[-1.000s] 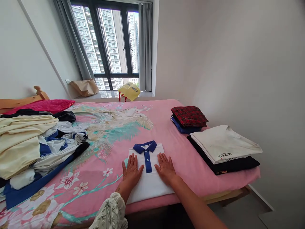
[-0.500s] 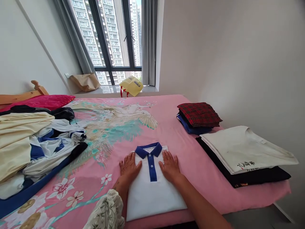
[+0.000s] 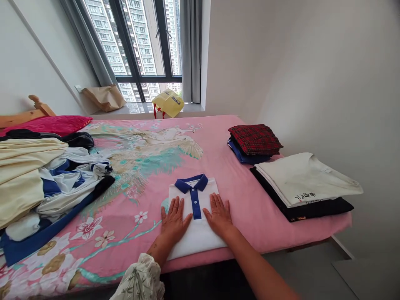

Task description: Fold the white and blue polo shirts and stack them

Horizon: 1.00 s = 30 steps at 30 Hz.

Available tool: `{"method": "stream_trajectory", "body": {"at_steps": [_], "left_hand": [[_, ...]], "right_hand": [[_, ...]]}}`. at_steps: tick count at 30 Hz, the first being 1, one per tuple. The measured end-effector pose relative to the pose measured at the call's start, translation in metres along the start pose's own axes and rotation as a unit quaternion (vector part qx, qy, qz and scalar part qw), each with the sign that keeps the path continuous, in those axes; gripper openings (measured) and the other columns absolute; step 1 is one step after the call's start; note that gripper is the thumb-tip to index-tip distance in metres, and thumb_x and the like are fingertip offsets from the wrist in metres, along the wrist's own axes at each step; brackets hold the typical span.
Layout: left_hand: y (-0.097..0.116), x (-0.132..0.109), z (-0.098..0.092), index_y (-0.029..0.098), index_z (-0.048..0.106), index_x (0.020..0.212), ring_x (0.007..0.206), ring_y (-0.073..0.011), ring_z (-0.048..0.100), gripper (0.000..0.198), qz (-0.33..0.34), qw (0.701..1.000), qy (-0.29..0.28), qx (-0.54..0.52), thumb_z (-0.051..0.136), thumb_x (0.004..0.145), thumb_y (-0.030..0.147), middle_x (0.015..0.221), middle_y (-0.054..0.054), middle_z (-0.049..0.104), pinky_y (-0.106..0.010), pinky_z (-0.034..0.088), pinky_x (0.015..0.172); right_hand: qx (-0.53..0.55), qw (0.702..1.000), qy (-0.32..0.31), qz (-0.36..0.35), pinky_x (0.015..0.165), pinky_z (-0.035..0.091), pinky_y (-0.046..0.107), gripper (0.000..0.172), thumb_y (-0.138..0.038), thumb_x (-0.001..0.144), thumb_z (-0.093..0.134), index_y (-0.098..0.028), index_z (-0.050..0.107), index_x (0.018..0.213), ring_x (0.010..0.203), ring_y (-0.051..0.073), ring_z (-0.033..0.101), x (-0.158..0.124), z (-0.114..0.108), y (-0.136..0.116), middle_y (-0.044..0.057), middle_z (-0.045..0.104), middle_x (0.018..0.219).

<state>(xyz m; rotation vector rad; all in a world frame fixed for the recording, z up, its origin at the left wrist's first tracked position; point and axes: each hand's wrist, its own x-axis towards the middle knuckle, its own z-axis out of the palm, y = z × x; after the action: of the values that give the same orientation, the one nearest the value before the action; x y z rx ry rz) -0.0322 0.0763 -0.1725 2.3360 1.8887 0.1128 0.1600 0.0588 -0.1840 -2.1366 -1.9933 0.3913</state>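
Note:
A white polo shirt (image 3: 195, 235) with a blue collar and a blue button strip lies folded, front up, at the near edge of the bed. My left hand (image 3: 175, 218) rests flat on its left side with fingers spread. On the right side of the shirt, my right hand (image 3: 218, 214) presses down, also flat and open. The blue button strip shows between the two hands. Both hands touch the cloth without gripping it.
Loose clothes (image 3: 62, 179) are heaped at the left. Folded plaid clothing (image 3: 256, 139) tops a small stack at the right, near folded white and black shirts (image 3: 306, 179). A pink flowered sheet (image 3: 231, 179) covers the bed. A yellow bag (image 3: 168, 103) lies by the window.
Both hands have slid down the shirt from near the collar toward the middle, staying flat. The view has tilted down a little.

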Motion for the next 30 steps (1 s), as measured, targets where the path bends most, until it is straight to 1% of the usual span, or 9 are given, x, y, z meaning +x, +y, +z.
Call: {"method": "stream_trajectory", "body": {"at_steps": [4, 8, 10, 13, 17, 22, 24, 27, 30], "left_hand": [[-0.001, -0.016, 0.001, 0.014, 0.024, 0.145, 0.142, -0.0269, 0.011, 0.063, -0.062, 0.998, 0.019, 0.024, 0.021, 0.091, 0.047, 0.154, -0.009, 0.013, -0.062, 0.003, 0.109], [0.01, -0.035, 0.002, 0.017, 0.026, 0.144, 0.141, -0.0263, 0.014, 0.064, 0.022, 0.998, 0.048, 0.036, 0.029, 0.089, 0.049, 0.153, -0.008, 0.016, -0.059, 0.0, 0.111], [0.006, -0.051, 0.005, 0.017, 0.028, 0.144, 0.14, -0.0279, 0.018, 0.069, 0.03, 0.998, 0.049, 0.037, 0.034, 0.087, 0.054, 0.153, -0.009, 0.019, -0.058, 0.001, 0.111], [-0.011, -0.079, 0.009, 0.015, 0.028, 0.144, 0.14, -0.0285, 0.018, 0.072, 0.001, 0.998, 0.051, 0.044, 0.037, 0.085, 0.055, 0.153, -0.011, 0.018, -0.057, 0.002, 0.111], [-0.035, -0.117, 0.018, 0.016, 0.031, 0.143, 0.14, -0.0277, 0.019, 0.067, -0.026, 0.996, 0.075, 0.046, 0.038, 0.085, 0.049, 0.152, -0.011, 0.023, -0.055, 0.001, 0.112], [-0.037, -0.185, 0.048, 0.012, 0.037, 0.14, 0.141, -0.0268, 0.016, 0.062, -0.048, 0.991, 0.117, 0.031, 0.042, 0.083, 0.037, 0.151, -0.011, 0.027, -0.05, 0.007, 0.114], [-0.029, -0.213, 0.06, 0.018, 0.049, 0.133, 0.138, -0.0269, 0.025, 0.055, -0.019, 0.998, 0.052, -0.006, 0.047, 0.079, 0.031, 0.145, -0.01, 0.04, -0.048, 0.011, 0.114], [-0.014, -0.238, 0.066, 0.03, 0.068, 0.104, 0.123, -0.0255, 0.047, 0.031, 0.072, 0.987, -0.119, -0.078, 0.051, 0.078, 0.031, 0.118, -0.005, 0.065, -0.048, 0.012, 0.113], [-0.002, -0.241, 0.062, 0.029, 0.067, 0.102, 0.112, -0.0226, 0.055, 0.03, 0.089, 0.978, -0.16, -0.095, 0.047, 0.081, 0.033, 0.108, -0.004, 0.068, -0.048, 0.013, 0.113]], "right_hand": [[-0.009, 0.999, 0.011, 0.047, 0.109, -0.008, 0.054, 0.068, -0.051, 0.092, 0.016, -0.012, 0.011, 0.148, 0.142, 0.021, 0.0, -0.016, -0.004, 0.001, 0.007, 0.006, 0.154], [-0.01, 1.0, 0.015, 0.001, 0.11, -0.007, 0.053, 0.072, -0.055, 0.09, 0.018, -0.013, 0.008, 0.148, 0.142, 0.021, -0.002, -0.033, 0.001, -0.009, 0.006, 0.002, 0.155], [-0.017, 1.0, 0.007, -0.005, 0.11, -0.006, 0.053, 0.078, -0.061, 0.088, 0.021, -0.011, 0.01, 0.148, 0.142, 0.023, 0.0, -0.045, 0.007, -0.005, 0.008, 0.004, 0.154], [-0.036, 0.999, 0.019, 0.008, 0.109, -0.006, 0.056, 0.086, -0.066, 0.084, 0.026, -0.009, 0.012, 0.147, 0.142, 0.026, 0.003, -0.066, 0.013, 0.013, 0.011, 0.007, 0.154], [-0.061, 0.996, 0.064, -0.014, 0.109, -0.003, 0.058, 0.079, -0.065, 0.085, 0.029, -0.018, 0.019, 0.147, 0.141, 0.028, 0.008, -0.101, 0.02, 0.044, 0.008, 0.013, 0.154], [-0.08, 0.99, 0.117, -0.004, 0.112, 0.007, 0.053, 0.068, -0.047, 0.085, 0.039, -0.015, 0.028, 0.144, 0.141, 0.028, 0.009, -0.164, 0.048, 0.079, 0.01, 0.02, 0.152], [-0.064, 0.993, 0.084, 0.044, 0.11, 0.019, 0.048, 0.065, -0.04, 0.086, 0.037, -0.011, 0.03, 0.143, 0.14, 0.028, 0.017, -0.189, 0.061, 0.087, 0.014, 0.025, 0.15], [-0.036, 0.993, -0.014, 0.109, 0.101, 0.035, 0.046, 0.064, -0.041, 0.087, 0.033, -0.008, 0.032, 0.142, 0.131, 0.031, 0.037, -0.216, 0.068, 0.082, 0.021, 0.036, 0.143], [-0.052, 0.995, -0.049, 0.07, 0.103, 0.027, 0.057, 0.063, -0.04, 0.082, 0.046, -0.014, 0.04, 0.139, 0.132, 0.037, 0.032, -0.234, 0.062, 0.055, 0.021, 0.034, 0.144]]}}
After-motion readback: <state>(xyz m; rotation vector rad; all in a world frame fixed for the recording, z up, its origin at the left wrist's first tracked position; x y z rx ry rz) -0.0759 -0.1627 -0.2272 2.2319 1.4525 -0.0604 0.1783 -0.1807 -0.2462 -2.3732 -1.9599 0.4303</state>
